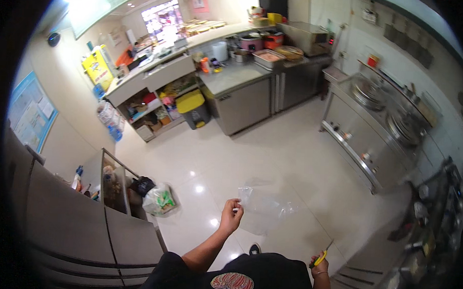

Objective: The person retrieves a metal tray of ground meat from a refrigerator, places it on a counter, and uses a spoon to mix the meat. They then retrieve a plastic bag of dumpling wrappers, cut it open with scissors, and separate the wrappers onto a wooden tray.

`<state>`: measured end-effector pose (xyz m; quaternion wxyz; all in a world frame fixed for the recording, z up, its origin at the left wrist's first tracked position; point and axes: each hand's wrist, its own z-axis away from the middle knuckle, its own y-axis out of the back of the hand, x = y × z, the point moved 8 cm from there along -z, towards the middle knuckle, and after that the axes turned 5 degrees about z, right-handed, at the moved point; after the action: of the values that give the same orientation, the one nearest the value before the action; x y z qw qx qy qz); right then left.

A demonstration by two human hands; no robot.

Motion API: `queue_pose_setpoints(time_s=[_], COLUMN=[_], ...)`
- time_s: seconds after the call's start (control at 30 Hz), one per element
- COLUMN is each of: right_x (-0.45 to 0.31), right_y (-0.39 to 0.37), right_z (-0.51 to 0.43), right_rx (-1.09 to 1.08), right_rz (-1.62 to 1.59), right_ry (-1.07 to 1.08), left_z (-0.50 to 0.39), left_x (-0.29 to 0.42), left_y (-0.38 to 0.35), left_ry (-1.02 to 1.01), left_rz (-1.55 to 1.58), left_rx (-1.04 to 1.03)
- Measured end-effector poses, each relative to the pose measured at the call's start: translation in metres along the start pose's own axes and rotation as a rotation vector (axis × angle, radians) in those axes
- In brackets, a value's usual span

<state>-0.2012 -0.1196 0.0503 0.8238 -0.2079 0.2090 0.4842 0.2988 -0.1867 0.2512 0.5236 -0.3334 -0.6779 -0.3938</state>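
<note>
My left hand (231, 216) is raised in front of my body, its fingertips pinched on the edge of a clear plastic bag (267, 210). The bag hangs spread out to the right of the fingers, and the pale floor shows through it. Low on the right, my right hand (320, 264) grips a pair of scissors (324, 256) with yellow and dark handles. The metal blades point up and away from me, apart from the bag.
A filled plastic bag (159, 199) sits on the tiled floor (261, 157) at left, beside a steel cabinet (75, 230). Ahead stand a yellow-lidded bin (191, 102) and a steel counter (237, 81). A steel stove (358, 137) with round lids is at right.
</note>
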Motion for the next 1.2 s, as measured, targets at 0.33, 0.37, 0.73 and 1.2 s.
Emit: queue_pose_setpoints(time_s=[0.33, 0.37, 0.73, 1.2], right_x=[-0.032, -0.041, -0.099, -0.104], right_y=[-0.214, -0.239, -0.599, -1.026], right_z=[-0.112, -0.127, -0.246, -0.258], right_rx=[-0.196, -0.206, -0.446, -0.691], right_rz=[0.383, 0.411, 0.595, 0.771], right_ry=[0.001, 0.002, -0.082, 0.026], left_z=[-0.117, -0.130, -0.257, -0.345], left_x=[-0.059, -0.069, -0.077, -0.218], left_y=[0.157, 0.171, 0.342, 0.524], left_ry=[0.064, 0.085, 0.152, 0.341], left_rz=[-0.096, -0.132, -0.638, -0.225], left_rx=[0.409, 0.437, 0.855, 1.169])
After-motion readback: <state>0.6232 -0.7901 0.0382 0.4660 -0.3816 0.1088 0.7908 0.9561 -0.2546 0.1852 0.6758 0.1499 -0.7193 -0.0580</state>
